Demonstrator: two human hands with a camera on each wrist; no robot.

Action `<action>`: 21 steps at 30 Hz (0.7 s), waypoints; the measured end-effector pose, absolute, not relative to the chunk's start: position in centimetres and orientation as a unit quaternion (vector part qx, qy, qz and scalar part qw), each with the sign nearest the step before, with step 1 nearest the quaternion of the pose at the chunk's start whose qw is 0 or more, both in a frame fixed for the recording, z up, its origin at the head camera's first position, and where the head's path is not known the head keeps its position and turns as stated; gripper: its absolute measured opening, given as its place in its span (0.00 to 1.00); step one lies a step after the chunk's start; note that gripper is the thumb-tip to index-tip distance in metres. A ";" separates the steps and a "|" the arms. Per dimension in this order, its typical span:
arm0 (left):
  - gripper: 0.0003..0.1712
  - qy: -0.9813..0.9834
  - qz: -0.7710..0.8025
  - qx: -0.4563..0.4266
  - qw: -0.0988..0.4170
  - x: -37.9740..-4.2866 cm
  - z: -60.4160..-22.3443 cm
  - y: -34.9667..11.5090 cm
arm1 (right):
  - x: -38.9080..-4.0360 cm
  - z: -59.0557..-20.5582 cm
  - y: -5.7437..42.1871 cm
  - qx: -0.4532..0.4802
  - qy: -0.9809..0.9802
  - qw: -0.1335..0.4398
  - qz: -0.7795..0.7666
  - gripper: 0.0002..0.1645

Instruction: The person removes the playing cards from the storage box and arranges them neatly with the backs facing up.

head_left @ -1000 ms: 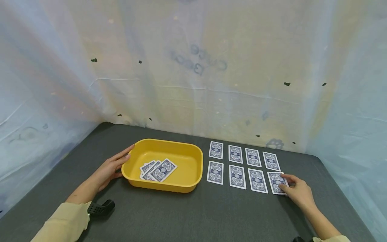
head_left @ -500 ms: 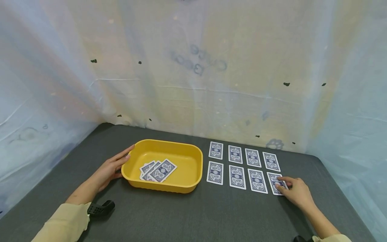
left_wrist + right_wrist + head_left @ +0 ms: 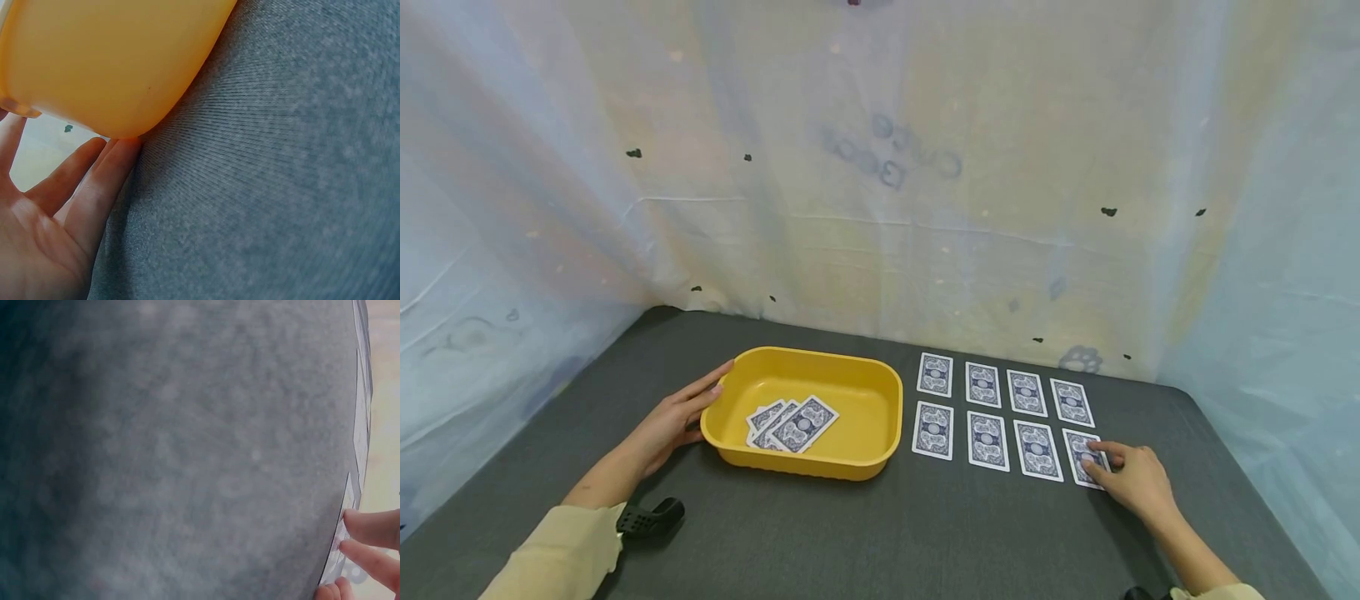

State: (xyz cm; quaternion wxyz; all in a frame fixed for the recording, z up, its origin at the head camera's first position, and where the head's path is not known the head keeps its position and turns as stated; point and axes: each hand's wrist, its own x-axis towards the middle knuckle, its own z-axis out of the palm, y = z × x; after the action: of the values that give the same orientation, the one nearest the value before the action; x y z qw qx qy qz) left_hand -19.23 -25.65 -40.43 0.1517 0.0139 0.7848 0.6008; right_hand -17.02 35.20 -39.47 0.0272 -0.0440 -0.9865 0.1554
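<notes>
My left hand point(image 3: 670, 421) rests against the left end of a yellow plastic tray point(image 3: 868, 450), its fingers fairly straight. In the left wrist view, fingertips point(image 3: 128, 145) touch the tray's outer wall point(image 3: 119, 69). Inside the tray lies a loose fan of several playing cards point(image 3: 805, 422), backs up. At the right, my right hand point(image 3: 1138, 482) touches the nearest right playing card point(image 3: 1078, 454) with thumb and fingertips, and the card lies flat on the table. The right wrist view shows these fingertips on the card point(image 3: 334, 562) at its edge.
Several more face-down cards form two rows right of the tray, among them a front-row card point(image 3: 1038, 450) and a back-row card point(image 3: 1072, 403). The dark grey table point(image 3: 880, 542) ends at a pale patterned curtain point(image 3: 880, 250) behind. A black band point(image 3: 651, 518) circles the left wrist.
The right hand's fingertips have shifted slightly left and toward the person on the card, which has slid a little nearer. The left hand and tray stay put.
</notes>
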 end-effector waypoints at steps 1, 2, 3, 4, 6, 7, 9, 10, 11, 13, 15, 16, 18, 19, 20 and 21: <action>0.39 0.785 0.600 0.014 0.151 -19.2 -40.4 -25.7 | -17.0 -39.5 35.2 -0.042 -0.986 0.028 0.160 0.27; 0.39 0.785 0.600 0.014 0.151 -19.2 -40.4 -25.7 | -17.1 -39.4 35.2 -0.038 -0.985 0.031 0.165 0.26; 0.39 0.785 0.600 0.014 0.151 -19.2 -40.4 -25.7 | -17.1 -39.3 35.1 -0.036 -0.984 0.032 0.170 0.26; 0.39 0.785 0.600 0.014 0.151 -19.2 -40.4 -25.7 | -17.2 -39.3 35.1 -0.033 -0.983 0.036 0.175 0.25; 0.39 0.785 0.601 0.015 0.151 -19.1 -40.4 -25.7 | -17.4 -39.1 34.9 -0.031 -0.981 0.039 0.185 0.25; 0.39 0.785 0.601 0.015 0.151 -19.1 -40.4 -25.7 | -17.4 -39.0 34.7 -0.030 -0.980 0.042 0.191 0.25; 0.39 0.786 0.600 0.013 0.150 -19.1 -40.4 -25.7 | -17.5 -38.8 34.3 -0.029 -0.978 0.051 0.201 0.25; 0.39 0.786 0.599 0.011 0.150 -19.2 -40.4 -25.7 | -17.5 -38.7 33.9 -0.029 -0.976 0.056 0.208 0.24; 0.39 0.787 0.598 0.009 0.149 -19.2 -40.4 -25.7 | -17.5 -38.5 33.6 -0.031 -0.975 0.058 0.213 0.24; 0.39 0.789 0.596 0.006 0.149 -19.2 -40.4 -25.6 | -17.6 -38.4 32.7 -0.030 -0.970 0.066 0.232 0.23; 0.40 0.791 0.594 0.004 0.148 -19.2 -40.4 -25.6 | -17.7 -38.2 31.8 -0.030 -0.964 0.074 0.252 0.21; 0.40 0.791 0.594 0.004 0.148 -19.2 -40.4 -25.6 | -17.8 -38.1 31.3 -0.030 -0.961 0.076 0.264 0.21; 0.40 0.791 0.594 0.005 0.148 -19.2 -40.4 -25.5 | -17.9 -37.9 30.5 -0.024 -0.955 0.092 0.280 0.19; 0.39 0.790 0.594 0.006 0.149 -19.2 -40.4 -25.5 | -17.9 -37.7 30.0 -0.019 -0.953 0.097 0.287 0.18; 0.39 0.790 0.595 0.006 0.149 -19.2 -40.4 -25.5 | -18.0 -37.4 29.5 -0.015 -0.951 0.099 0.294 0.18; 0.39 0.789 0.596 0.007 0.149 -19.2 -40.4 -25.5 | -18.0 -37.2 29.1 -0.011 -0.948 0.104 0.300 0.18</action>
State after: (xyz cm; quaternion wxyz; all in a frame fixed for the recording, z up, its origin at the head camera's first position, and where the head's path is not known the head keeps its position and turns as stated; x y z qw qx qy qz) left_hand -19.21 -25.54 -40.37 0.1493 0.0066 0.7893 0.5956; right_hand -18.01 29.09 -37.16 0.1035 -0.0111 -0.9482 0.3001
